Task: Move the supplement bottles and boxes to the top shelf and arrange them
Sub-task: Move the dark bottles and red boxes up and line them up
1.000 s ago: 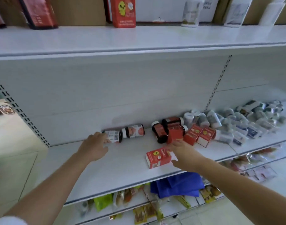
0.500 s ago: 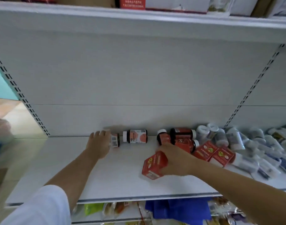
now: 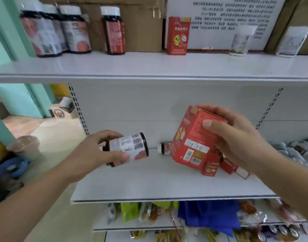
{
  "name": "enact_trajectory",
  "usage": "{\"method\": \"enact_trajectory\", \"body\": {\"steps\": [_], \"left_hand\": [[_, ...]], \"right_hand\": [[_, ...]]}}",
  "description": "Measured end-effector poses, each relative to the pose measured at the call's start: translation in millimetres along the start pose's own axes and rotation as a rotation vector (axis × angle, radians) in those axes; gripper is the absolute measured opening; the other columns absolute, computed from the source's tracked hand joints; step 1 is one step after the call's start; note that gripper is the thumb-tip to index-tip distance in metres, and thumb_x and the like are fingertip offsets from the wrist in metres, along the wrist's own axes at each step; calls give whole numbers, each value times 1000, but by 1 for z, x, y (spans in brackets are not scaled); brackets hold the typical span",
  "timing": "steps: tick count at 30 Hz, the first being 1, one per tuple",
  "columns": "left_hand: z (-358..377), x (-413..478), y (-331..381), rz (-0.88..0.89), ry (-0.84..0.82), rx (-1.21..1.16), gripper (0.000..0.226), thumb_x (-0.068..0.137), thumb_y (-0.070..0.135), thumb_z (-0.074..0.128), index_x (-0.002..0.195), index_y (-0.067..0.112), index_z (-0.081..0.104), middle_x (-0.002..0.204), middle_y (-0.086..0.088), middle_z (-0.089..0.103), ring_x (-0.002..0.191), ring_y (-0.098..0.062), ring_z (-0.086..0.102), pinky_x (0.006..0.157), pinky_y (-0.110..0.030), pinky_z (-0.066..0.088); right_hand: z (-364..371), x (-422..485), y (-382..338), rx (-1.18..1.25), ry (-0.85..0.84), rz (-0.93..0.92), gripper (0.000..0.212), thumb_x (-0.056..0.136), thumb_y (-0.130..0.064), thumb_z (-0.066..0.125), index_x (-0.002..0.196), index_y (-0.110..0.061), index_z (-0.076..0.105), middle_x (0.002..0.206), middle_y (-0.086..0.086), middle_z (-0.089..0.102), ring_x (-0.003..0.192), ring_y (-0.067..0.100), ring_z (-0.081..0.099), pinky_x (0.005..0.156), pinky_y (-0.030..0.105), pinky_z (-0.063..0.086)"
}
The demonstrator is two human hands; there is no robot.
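Note:
My left hand [image 3: 95,152] grips a dark supplement bottle [image 3: 130,147] with a white and red label, held sideways above the middle shelf [image 3: 149,182]. My right hand [image 3: 237,137] holds a red box [image 3: 193,137] with a yellow cartoon figure, tilted, lifted off the same shelf. On the top shelf [image 3: 149,67] stand several dark bottles [image 3: 59,30] at the left, one more bottle [image 3: 114,30] beside them, and a matching red box [image 3: 178,35] upright near the middle.
Another bottle [image 3: 164,148] lies on the middle shelf behind the held box, with small red boxes [image 3: 219,166] beneath my right hand. White bottles [image 3: 293,149] are piled at the far right. Cardboard cartons [image 3: 137,23] back the top shelf. Snack packets [image 3: 149,213] fill the lower shelf.
Both hands have lifted their items off the middle shelf: the left raised the bottle, the right raised the red box. The view has tilted up, bringing the top shelf into sight.

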State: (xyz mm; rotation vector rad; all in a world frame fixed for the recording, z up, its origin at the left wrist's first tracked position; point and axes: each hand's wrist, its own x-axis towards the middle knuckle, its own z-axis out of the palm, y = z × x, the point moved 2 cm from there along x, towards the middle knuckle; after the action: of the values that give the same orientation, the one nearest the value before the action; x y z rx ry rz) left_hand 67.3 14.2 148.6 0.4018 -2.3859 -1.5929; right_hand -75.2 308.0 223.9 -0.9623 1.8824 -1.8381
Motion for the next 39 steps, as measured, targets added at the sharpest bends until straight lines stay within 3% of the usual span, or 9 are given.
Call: {"method": "enact_trajectory", "body": {"steps": [3,5,10,16,22,28,31,36,39], "left_hand": [[-52,-31,54,155,31,77,69,48,65,86,109,37,70,98,12,73,73,-10,72,55,-24,57],[-88,-40,82,224,87,129,79,45,72,83,114,37,67,100,12,73,71,-18,74,56,-40,60],[-139,-22,151,444,255,36,78,35,49,97,107,37,69,87,13,75,68,-19,74,55,-59,57],[-106,32,204,443,197,-122,75,34,34,99,101,19,67,83,1,74,82,-18,74,68,-27,59],[-67,109,230,341,137,-15,79,30,41,89,102,19,67,97,-6,73,90,-21,73,79,-41,60],[-46,179,251,337,81,292,70,41,45,91,107,36,68,97,8,74,94,-16,71,84,-37,56],[-45,206,257,319,54,378,65,49,40,94,107,36,65,101,10,72,97,-14,68,90,-41,54],[-46,228,261,340,-81,371,63,45,43,88,104,36,65,98,8,74,94,-11,70,83,-36,56],[-44,237,250,414,-85,290,60,55,29,88,110,31,64,102,6,73,95,-9,69,74,-24,57]], "right_hand": [[11,-4,-64,70,56,-188,23,75,-30,72,97,-29,72,87,-1,75,82,15,73,72,28,58],[14,6,-99,118,88,-263,19,83,-26,65,100,-17,65,82,-1,75,79,14,73,70,28,58],[10,52,-148,90,142,-349,33,80,-27,71,108,-12,61,97,1,76,100,21,71,82,35,58],[-24,119,-139,-80,176,-260,58,69,-27,76,120,-9,57,109,4,73,100,20,71,85,41,58],[-73,167,-118,-364,14,-105,63,58,-21,82,117,-25,59,116,5,67,98,16,71,73,22,57],[-102,216,-120,-661,45,-103,55,71,-16,84,116,-34,58,99,-8,68,72,2,71,55,14,53],[-115,244,-113,-803,111,-123,64,73,-23,84,126,-36,49,103,-12,65,81,7,68,77,26,54],[-126,279,-95,-782,97,-154,67,77,-23,81,132,-32,43,100,-17,63,87,0,64,73,18,47],[-129,288,-80,-583,51,-159,73,79,-11,78,138,-31,39,119,-2,60,103,14,66,86,38,57]]}}
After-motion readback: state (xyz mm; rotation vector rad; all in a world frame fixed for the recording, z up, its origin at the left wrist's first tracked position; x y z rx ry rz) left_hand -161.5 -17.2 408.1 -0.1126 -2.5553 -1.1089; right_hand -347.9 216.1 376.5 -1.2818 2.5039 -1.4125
